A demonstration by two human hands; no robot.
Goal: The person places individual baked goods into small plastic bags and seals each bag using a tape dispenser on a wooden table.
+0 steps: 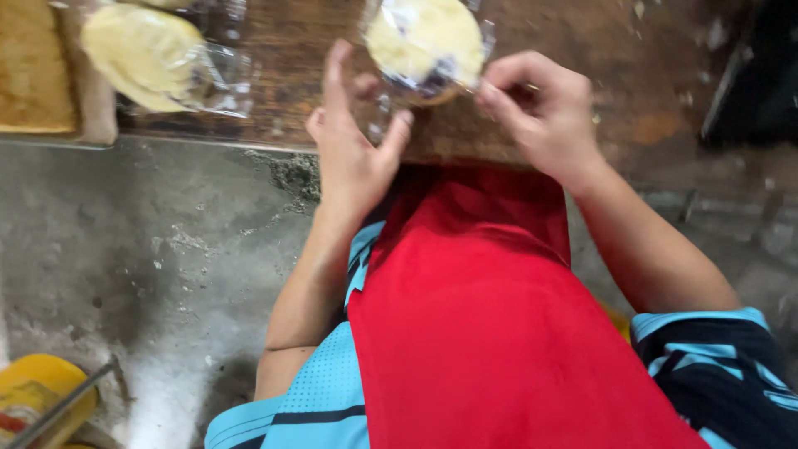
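Wrapped bun [426, 46] sits between both hands, near the worktop [582, 100] edge. Right hand [544, 108] pinches its plastic wrap; left hand [353, 137] spread, fingers touching the wrap. Another wrapped bun [145, 54] lies well left, open wood to the right.

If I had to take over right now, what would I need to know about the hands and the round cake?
Left hand: open, fingers spread, touching the clear plastic wrap beside the round pale cake.
Right hand: pinching the wrap's edge at the cake's right side.
The cake lies on the wooden board, inside its clear wrap.
Done: another wrapped cake lies on the board to the left, next to a sponge slab.
Left: the wrap on this cake looks loose; whether it is sealed cannot be told.
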